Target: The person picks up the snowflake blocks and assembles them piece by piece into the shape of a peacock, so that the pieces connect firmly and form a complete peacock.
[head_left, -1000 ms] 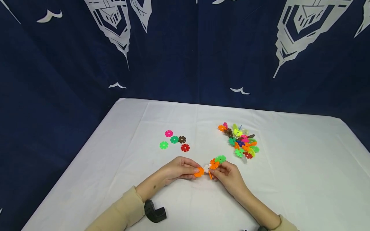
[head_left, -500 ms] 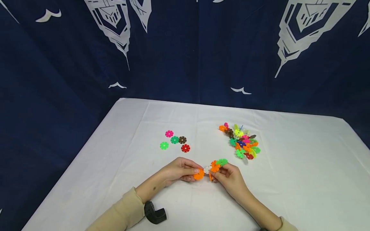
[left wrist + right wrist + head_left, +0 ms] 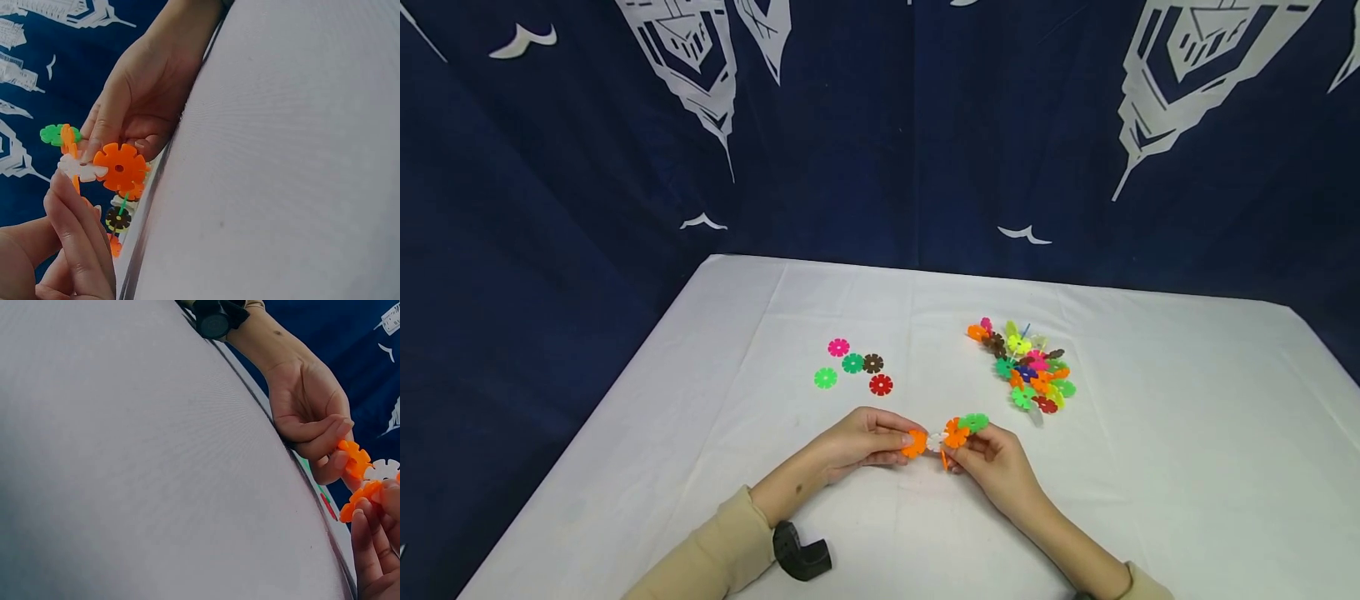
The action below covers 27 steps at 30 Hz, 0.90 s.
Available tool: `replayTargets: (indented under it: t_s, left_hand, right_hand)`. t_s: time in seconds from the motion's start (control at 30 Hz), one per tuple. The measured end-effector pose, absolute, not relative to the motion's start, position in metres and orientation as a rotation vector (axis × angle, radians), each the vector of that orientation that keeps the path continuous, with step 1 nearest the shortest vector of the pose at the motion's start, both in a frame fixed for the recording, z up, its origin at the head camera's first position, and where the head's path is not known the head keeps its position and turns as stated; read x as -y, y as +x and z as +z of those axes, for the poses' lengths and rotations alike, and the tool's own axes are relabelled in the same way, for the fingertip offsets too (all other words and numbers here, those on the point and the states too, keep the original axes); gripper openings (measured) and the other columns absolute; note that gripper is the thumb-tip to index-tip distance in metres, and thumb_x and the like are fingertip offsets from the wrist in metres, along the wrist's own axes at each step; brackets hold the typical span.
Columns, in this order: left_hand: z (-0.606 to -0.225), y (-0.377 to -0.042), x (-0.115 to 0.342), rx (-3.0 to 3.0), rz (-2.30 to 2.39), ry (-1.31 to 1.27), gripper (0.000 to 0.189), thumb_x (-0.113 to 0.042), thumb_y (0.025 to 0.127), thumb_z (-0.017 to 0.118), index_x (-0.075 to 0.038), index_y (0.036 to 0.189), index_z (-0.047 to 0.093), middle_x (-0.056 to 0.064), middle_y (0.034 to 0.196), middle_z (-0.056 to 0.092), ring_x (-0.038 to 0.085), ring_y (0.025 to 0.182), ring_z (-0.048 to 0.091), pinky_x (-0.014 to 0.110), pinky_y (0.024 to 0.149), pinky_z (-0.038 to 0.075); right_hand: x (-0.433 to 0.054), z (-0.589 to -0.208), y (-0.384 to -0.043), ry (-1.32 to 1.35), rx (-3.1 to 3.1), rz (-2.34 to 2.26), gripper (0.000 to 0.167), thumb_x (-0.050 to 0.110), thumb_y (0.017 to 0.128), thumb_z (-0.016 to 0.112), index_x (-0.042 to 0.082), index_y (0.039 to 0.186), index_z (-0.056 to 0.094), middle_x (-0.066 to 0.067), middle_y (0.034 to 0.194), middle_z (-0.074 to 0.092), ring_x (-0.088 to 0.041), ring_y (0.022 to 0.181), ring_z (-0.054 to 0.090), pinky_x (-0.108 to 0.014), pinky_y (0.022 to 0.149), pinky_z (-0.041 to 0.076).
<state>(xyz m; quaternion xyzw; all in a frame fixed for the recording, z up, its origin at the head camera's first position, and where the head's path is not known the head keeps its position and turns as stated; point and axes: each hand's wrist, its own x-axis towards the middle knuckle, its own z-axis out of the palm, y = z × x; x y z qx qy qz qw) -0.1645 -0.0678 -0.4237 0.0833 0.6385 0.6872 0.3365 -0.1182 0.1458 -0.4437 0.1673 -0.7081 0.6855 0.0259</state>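
Note:
My left hand [image 3: 868, 439] pinches an orange flower-shaped interlocking disc [image 3: 914, 444] between thumb and fingers. My right hand [image 3: 996, 465] grips a small joined cluster: a white disc [image 3: 935, 442], an upright orange disc [image 3: 956, 432], a green disc [image 3: 975, 422] and a second orange disc [image 3: 120, 167] hanging below. In the right wrist view, the left hand's orange disc [image 3: 354, 459] meets the edge of the white disc [image 3: 382, 470]; whether their slots are interlocked I cannot tell. Fingertips of the right hand [image 3: 375, 544] cover part of the cluster.
Several loose discs lie flat beyond the left hand, among them a red disc [image 3: 881, 384] and a pink disc [image 3: 838, 347]. A multicoloured heap of discs [image 3: 1033, 371] sits at the back right of the white-covered table [image 3: 1187, 433]. A blue curtain [image 3: 865, 167] hangs behind.
The left hand's orange disc has risen slightly and tilted against the white disc. The right hand's cluster has barely shifted, and both hands keep their grips.

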Motion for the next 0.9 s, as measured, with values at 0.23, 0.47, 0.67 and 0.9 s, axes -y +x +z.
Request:
replayTargets:
  t_s: [0.23,0.47,0.67,0.9]
  left_hand:
    - [-0.4254,-0.1645,0.0669,-1.678,1.81,0.18,0.026,-0.003,0.091,0.06,0.01,0.114,0.061,0.014,0.096,0.067,0.012,0.065,0.064,0.027,0.073,0.053]
    - [-0.4266,-0.164,0.0645,-1.687,1.838,0.105,0.024,-0.001,0.09,0.06,0.01,0.111,0.062,0.011,0.085,0.066,0.012,0.063,0.063,0.026,0.071,0.053]
    - [-0.4254,-0.1622,0.0627,-1.675,1.848,0.084,0.024,-0.001,0.09,0.06,0.011,0.11,0.062,0.01,0.084,0.066,0.011,0.062,0.062,0.023,0.069,0.053]
    - [-0.4224,-0.1607,0.0603,-1.663,1.856,0.077,0.023,0.002,0.089,0.058,0.012,0.11,0.062,0.011,0.084,0.066,0.01,0.059,0.06,0.021,0.066,0.053]
  right_hand:
    - [-0.1455,-0.4449,-0.1192,0.532,2.182,2.108,0.018,-0.018,0.08,0.06,-0.019,0.097,0.056,-0.017,0.084,0.065,-0.013,0.068,0.064,-0.027,0.06,0.055]
    - [-0.1441,-0.4461,-0.1192,0.588,2.197,2.005,0.016,-0.017,0.08,0.062,-0.015,0.095,0.059,-0.02,0.084,0.063,-0.013,0.067,0.064,-0.028,0.059,0.055]
    - [-0.1429,-0.4461,-0.1176,0.576,2.193,2.013,0.017,-0.019,0.079,0.06,-0.017,0.096,0.057,-0.023,0.085,0.062,-0.012,0.069,0.064,-0.028,0.06,0.055]
    - [-0.1414,-0.4453,-0.1162,0.575,2.176,2.023,0.018,-0.023,0.077,0.059,-0.018,0.094,0.057,-0.023,0.084,0.062,-0.013,0.068,0.065,-0.029,0.06,0.055]
